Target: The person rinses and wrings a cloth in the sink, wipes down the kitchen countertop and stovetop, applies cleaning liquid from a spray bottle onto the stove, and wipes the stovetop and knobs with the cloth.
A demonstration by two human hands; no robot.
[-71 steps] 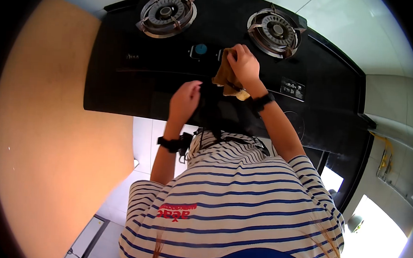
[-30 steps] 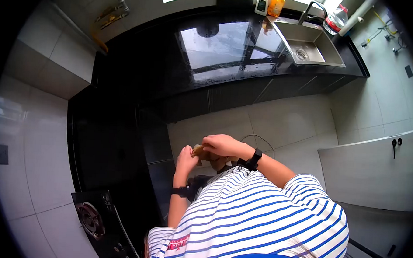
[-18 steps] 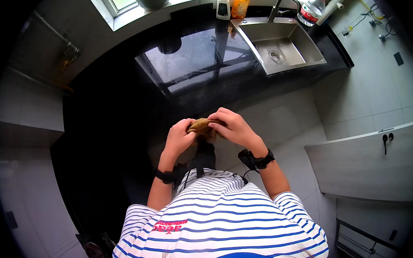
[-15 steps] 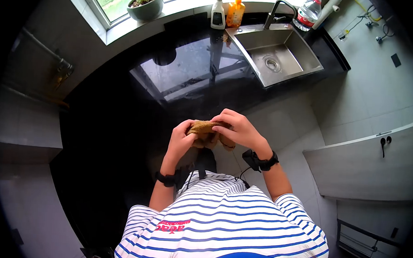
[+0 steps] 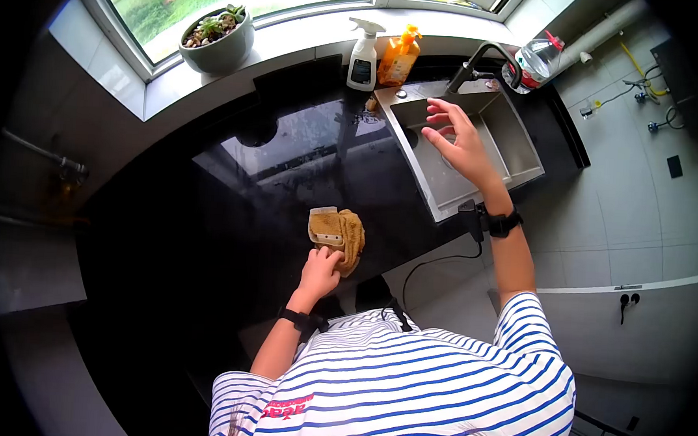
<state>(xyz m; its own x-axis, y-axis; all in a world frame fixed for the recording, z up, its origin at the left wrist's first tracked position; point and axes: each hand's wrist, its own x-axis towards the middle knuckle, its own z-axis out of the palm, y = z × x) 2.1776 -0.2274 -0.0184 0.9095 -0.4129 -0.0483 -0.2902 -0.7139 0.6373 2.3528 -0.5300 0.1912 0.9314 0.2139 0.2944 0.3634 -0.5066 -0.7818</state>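
Observation:
My left hand [image 5: 320, 271] grips the lower edge of a bunched brown cloth [image 5: 353, 238] at the front part of the black counter. A pale, light-edged piece with small dark dots shows on the cloth's left side; I cannot make out what it is. My right hand [image 5: 461, 145] is raised over the steel sink [image 5: 426, 171], fingers apart and curved, with nothing in it. Its fingertips point toward the back left, below the dark faucet [image 5: 483, 61] and the orange pump bottle [image 5: 398, 59]. Part of the sink basin is hidden behind this hand.
On the back ledge stand a white spray bottle [image 5: 363, 61] and a grey bowl planter [image 5: 218, 41] with succulents. A large clear water jug [image 5: 537, 64] stands right of the faucet. Black counter [image 5: 288, 179] runs along the window. A black cable [image 5: 425, 265] hangs from my right wrist.
My right hand has let go of the cloth and moved up and right over the sink. The cloth, held by my left hand alone, now shows a pale-edged piece. The head view has shifted.

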